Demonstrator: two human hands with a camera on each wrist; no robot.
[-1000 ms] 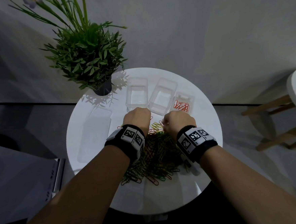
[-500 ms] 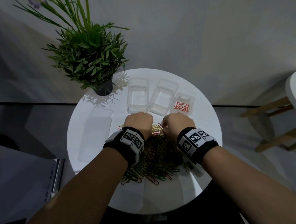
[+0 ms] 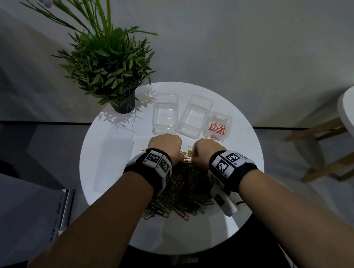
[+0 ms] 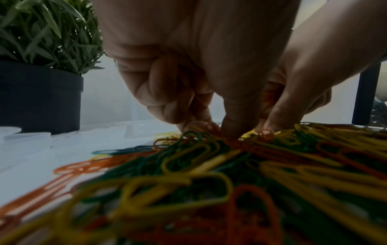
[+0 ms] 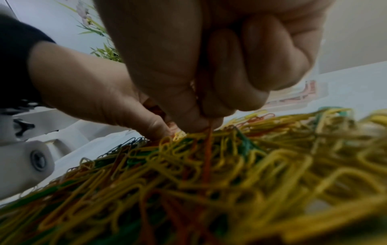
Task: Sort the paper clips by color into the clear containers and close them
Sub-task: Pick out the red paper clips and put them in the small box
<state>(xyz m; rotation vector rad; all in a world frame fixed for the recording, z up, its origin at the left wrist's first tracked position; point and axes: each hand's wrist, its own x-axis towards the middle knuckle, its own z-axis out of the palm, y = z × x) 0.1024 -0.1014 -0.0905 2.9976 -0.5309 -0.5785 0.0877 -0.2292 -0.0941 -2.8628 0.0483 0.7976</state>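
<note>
A heap of orange, yellow and green paper clips [image 3: 182,190] lies mid-table. My left hand [image 3: 165,147] and right hand [image 3: 206,150] are curled at its far edge, close together. In the left wrist view my left hand [image 4: 211,129] pinches orange clips [image 4: 212,127] on top of the heap. Seen from the right wrist, my right hand [image 5: 201,126] pinches an orange clip [image 5: 208,145] that hangs into the pile. Two empty clear containers [image 3: 165,115] [image 3: 194,116] and a small one holding orange clips [image 3: 217,126] stand beyond the hands, all open.
A potted plant [image 3: 113,75] stands at the table's far left. A clear flat lid or tray [image 3: 115,157] lies on the left side of the round white table [image 3: 242,150]. A wooden stool [image 3: 340,143] stands off to the right.
Both hands have stayed at the pile's far edge and shifted only slightly toward me, the right one edging left. The containers have not moved.
</note>
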